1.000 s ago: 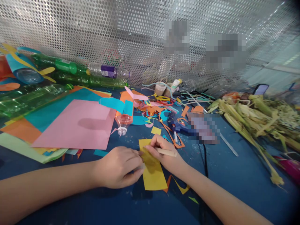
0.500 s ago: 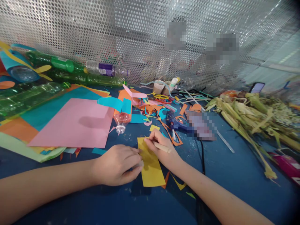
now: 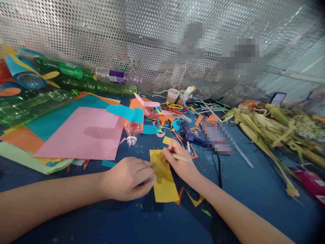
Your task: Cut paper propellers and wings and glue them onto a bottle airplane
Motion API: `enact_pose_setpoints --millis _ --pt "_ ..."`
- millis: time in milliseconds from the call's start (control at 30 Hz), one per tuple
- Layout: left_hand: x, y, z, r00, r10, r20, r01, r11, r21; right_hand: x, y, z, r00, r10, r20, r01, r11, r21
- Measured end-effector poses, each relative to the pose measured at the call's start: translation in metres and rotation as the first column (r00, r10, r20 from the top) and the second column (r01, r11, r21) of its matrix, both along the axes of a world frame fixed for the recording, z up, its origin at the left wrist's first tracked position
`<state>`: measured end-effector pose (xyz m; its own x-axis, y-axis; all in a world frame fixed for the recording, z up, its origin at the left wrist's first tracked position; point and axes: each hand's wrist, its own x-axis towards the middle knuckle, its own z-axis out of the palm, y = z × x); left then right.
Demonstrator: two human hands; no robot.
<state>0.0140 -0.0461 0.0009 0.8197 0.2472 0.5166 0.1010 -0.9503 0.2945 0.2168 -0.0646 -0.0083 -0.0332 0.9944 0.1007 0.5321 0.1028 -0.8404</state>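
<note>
A strip of yellow paper [image 3: 165,188] lies on the blue table in front of me. My left hand [image 3: 132,178] is closed, its curled fingertips pressing on the paper's left edge. Between the fingers of my right hand [image 3: 180,159] is a pale pen [image 3: 181,157], slanting back over the hand; its tip is hidden at the paper's upper right. Just beyond are a small yellow scrap [image 3: 167,140] and a cut clear bottle top [image 3: 133,130] with blue and pink paper pieces attached.
Pink paper [image 3: 81,135] tops a stack of coloured sheets at left. Green bottles [image 3: 38,105] lie behind it. A blue glue gun [image 3: 195,137], paper scraps and a pixelated flat object [image 3: 217,138] are beyond my right hand. Corn husks [image 3: 269,128] lie right. A perforated metal panel [image 3: 152,40] stands behind.
My right hand with the pen has shifted slightly to the right across the top of the yellow paper. The left hand stays in place. The view has tilted a little.
</note>
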Motion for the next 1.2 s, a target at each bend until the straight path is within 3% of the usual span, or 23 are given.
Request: enact_pose_setpoints --millis 633,1200 --pt "0.0005 0.0001 0.0006 1.0 0.001 -0.009 -0.001 1.0 -0.014 0.006 -0.0035 0.0014 0.998 -0.004 -0.068 0.001 0.999 -0.041" --pt "0.0002 -0.0001 0.0021 1.0 0.006 -0.015 -0.006 1.0 -0.007 0.0081 -0.0044 0.0022 0.993 0.071 -0.093 -0.077 0.995 -0.064"
